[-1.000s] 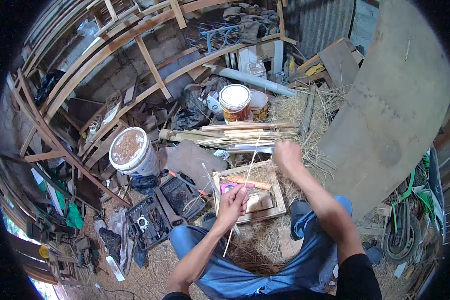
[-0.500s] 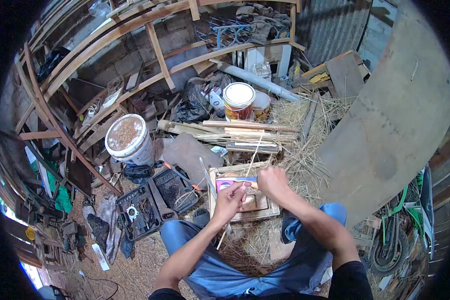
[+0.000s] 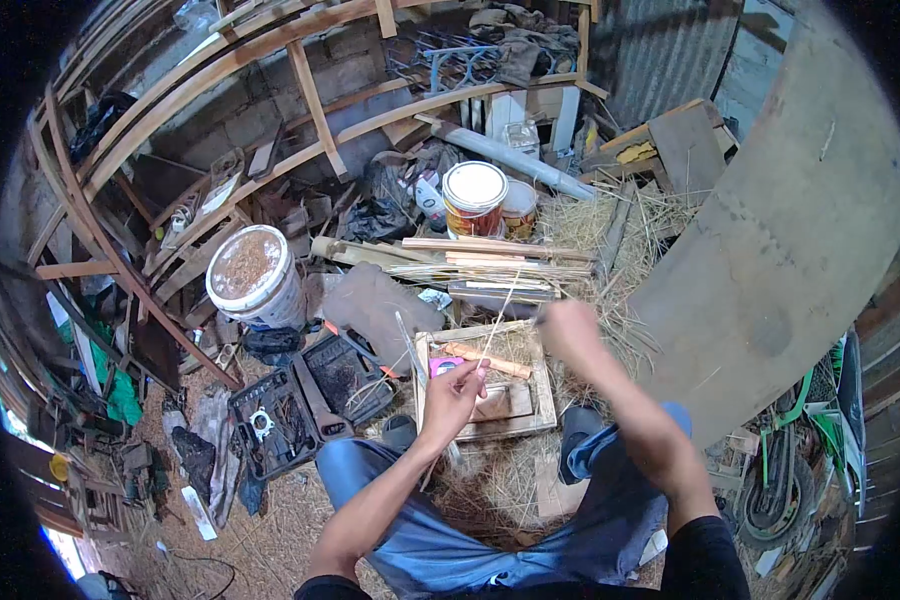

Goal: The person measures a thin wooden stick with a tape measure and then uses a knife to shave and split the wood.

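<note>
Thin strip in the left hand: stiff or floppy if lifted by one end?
Likely springy, not limp: the thin strip stands up from the left hand with only a slight bow. Probably very light and easily snapped, being so slender.

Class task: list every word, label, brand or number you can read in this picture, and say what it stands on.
No text is readable.
Orange label on the white-lidded round tin: too blurred.
Label on the small white plastic bottle: too small.
Yellow patch on the brown wooden board: blurred.
</note>
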A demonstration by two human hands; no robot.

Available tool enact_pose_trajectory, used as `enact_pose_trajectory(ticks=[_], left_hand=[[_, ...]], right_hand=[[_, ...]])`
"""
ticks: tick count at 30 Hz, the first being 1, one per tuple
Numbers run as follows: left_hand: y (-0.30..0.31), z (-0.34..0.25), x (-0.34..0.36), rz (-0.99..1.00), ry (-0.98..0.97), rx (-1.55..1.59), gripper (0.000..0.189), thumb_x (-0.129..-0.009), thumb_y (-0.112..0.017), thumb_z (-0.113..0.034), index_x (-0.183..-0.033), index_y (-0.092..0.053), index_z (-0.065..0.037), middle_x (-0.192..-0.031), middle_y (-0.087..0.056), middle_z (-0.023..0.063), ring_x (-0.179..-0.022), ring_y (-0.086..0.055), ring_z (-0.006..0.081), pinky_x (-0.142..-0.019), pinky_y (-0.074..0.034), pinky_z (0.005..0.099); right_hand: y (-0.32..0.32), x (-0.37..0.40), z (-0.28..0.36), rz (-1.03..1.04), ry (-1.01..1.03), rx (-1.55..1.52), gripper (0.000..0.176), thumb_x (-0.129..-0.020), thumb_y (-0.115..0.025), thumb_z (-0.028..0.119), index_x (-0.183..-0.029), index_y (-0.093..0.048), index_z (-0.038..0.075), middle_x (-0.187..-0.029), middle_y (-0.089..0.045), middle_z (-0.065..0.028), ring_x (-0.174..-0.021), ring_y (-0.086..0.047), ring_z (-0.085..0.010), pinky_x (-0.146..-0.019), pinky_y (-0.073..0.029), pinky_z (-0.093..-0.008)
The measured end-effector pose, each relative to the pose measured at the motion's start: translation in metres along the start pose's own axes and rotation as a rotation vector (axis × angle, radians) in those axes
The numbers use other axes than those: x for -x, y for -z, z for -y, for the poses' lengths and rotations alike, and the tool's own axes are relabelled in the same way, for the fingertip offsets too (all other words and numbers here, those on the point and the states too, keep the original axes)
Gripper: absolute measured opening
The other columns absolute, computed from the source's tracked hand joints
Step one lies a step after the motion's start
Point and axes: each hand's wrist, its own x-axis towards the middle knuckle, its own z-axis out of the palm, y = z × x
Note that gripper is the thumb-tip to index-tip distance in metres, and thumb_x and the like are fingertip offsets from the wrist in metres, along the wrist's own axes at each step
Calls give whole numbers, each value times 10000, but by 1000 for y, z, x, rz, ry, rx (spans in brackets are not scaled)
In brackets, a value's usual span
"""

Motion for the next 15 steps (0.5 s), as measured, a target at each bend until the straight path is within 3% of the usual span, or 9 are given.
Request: enact_pose_trajectory(ticks=[3, 9, 12, 13, 15], left_hand=[[-5, -6, 3, -16, 28, -49, 264, -933, -540, -163, -1119, -634, -1, -649, -526, -19, -602, -442, 38, -552, -354, 202], [-5, -3, -7, -25, -28, -23, 249, -943, -532, -177, -1117, -648, -41, -631, -466, -49, -581, -382, 34, -508, -299, 208], [0, 5, -1, 28, -21, -35, 242, -944, -534, -185, -1103, -654, -49, -621, -468, -47, -555, -378, 37, -493, -302, 215], [2, -7, 8, 66, 91, -125, 270, -945, -527, -215, -1081, -657, -21, -631, -487, -38, -609, -433, 46, -549, -350, 214], [-2, 10, 12, 61, 26, -107, 249, -941, -532, -196, -1083, -657, -35, -626, -512, -32, -576, -443, 42, -515, -352, 214]], right_hand=[[-18, 15, 34, 136, 95, 28, 145, -724, -569, 102, -724, -698, 37, -698, -651, -210, -637, -662, -346, -596, -539, -429], [-35, 0, 23, -133, 99, 25, 156, -718, -549, 99, -648, -664, 20, -622, -624, -223, -588, -653, -345, -552, -529, -426], [-28, -16, -9, -85, -156, 131, 136, -718, -571, 89, -723, -688, 22, -703, -652, -208, -665, -667, -341, -596, -541, -424], [-36, -30, -40, -107, -272, 102, 144, -714, -583, 70, -785, -691, 7, -752, -658, -214, -712, -668, -353, -635, -543, -435], [-16, -30, -74, -210, -400, 85, 147, -742, -592, 107, -766, -692, 3, -736, -658, -217, -718, -669, -362, -634, -538, -448]])
